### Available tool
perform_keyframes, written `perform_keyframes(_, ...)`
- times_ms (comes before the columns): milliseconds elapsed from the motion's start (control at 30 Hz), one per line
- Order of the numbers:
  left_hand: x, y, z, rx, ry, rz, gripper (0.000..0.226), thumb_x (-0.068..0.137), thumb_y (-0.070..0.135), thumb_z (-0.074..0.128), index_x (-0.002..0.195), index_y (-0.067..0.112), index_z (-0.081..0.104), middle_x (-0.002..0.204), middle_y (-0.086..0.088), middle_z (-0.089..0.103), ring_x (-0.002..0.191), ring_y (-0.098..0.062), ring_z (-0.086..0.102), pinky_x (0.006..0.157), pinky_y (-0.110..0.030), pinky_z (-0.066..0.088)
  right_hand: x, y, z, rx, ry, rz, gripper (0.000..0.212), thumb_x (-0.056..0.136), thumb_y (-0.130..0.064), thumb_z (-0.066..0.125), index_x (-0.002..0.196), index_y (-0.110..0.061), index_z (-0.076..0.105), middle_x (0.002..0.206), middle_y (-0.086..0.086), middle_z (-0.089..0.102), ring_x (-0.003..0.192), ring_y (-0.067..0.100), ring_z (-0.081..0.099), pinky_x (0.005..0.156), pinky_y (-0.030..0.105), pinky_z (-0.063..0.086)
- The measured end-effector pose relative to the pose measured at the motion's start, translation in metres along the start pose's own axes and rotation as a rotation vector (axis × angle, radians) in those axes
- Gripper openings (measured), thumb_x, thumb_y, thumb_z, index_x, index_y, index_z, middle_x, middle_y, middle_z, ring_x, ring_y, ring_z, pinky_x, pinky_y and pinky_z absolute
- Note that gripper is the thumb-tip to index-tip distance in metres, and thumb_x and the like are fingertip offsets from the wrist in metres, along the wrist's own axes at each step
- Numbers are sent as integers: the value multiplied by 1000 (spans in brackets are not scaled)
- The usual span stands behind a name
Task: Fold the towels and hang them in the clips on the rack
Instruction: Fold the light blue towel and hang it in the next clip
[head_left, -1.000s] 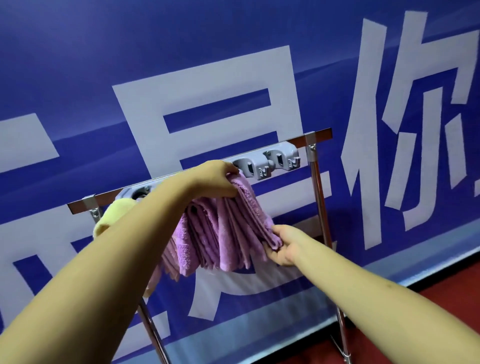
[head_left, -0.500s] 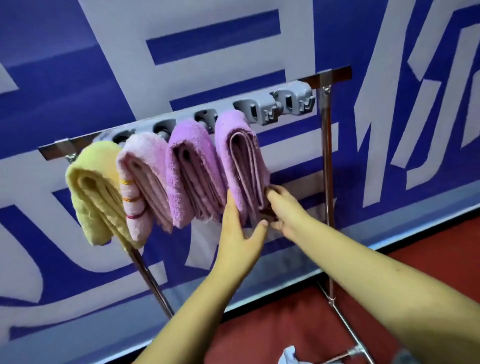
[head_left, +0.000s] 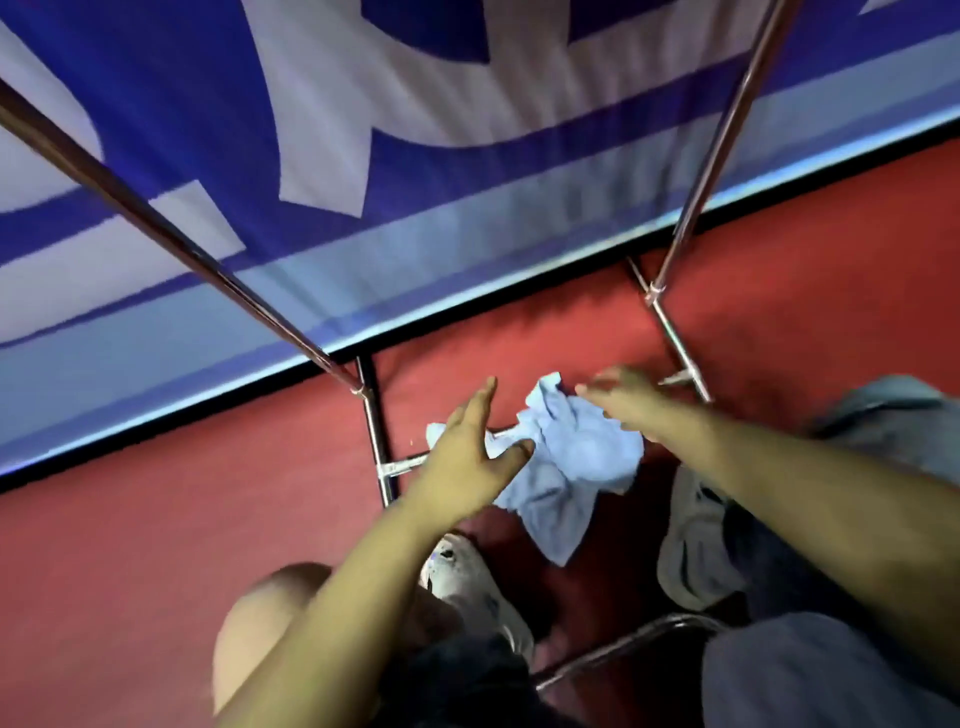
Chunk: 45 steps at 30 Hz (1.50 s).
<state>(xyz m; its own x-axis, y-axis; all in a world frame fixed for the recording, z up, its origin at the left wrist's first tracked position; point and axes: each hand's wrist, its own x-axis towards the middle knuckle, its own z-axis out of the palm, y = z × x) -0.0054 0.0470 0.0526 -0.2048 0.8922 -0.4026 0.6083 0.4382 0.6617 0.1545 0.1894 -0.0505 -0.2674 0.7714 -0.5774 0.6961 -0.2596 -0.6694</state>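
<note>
Left hand (head_left: 470, 457), centre frame: fingers spread and straight, holding nothing, overlapping the left edge of the crumpled light-blue towel (head_left: 576, 462); contact cannot be confirmed. The towel lies on the red floor (head_left: 156, 519) across the rack's base bar (head_left: 405, 464), long axis running upper left to lower right. Right hand (head_left: 623, 397), blurred: fingers extended over the towel's upper right edge, gripping nothing. Both hands are equally near.
</note>
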Motion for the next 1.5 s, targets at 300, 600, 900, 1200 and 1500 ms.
perform_keyframes(300,68,-31,26,-68,-90,-178,72,90,35,61,150,29,21,148,4,38,125,-8,42,92,-16,38,65,112,97,-112,-136,392,56,86,-22,62,135,-4,41,139,19,44,129,33,41,104,36,33)
perform_keyframes(600,81,-45,62,-156,-162,-347,68,87,36,63,145,39,28,105,25,45,70,25,48,71,-9,43,119,187,130,43,268,778,69,91,-29,53,146,-10,17,150,16,25,136,32,29,109,40,27)
perform_keyframes(900,89,-45,74,-120,-221,-361,68,88,32,64,144,40,27,107,27,49,85,17,54,74,-10,45,105,196,136,197,358,719,40,94,-19,50,129,1,49,133,18,53,123,31,49,101,33,37)
perform_keyframes(1200,84,-46,45,8,-134,-181,79,86,26,68,150,25,22,151,-5,36,136,-24,40,109,-41,37,26,66,78,79,289,211,25,92,-18,51,111,-3,58,114,18,62,108,32,57,89,34,42)
perform_keyframes(1500,-23,7,-18,-57,164,69,71,81,22,75,143,23,39,143,2,46,131,-15,44,109,-33,36,-117,-96,-16,120,327,-483,8,79,-15,68,77,-12,60,64,-4,57,64,15,48,63,27,36)
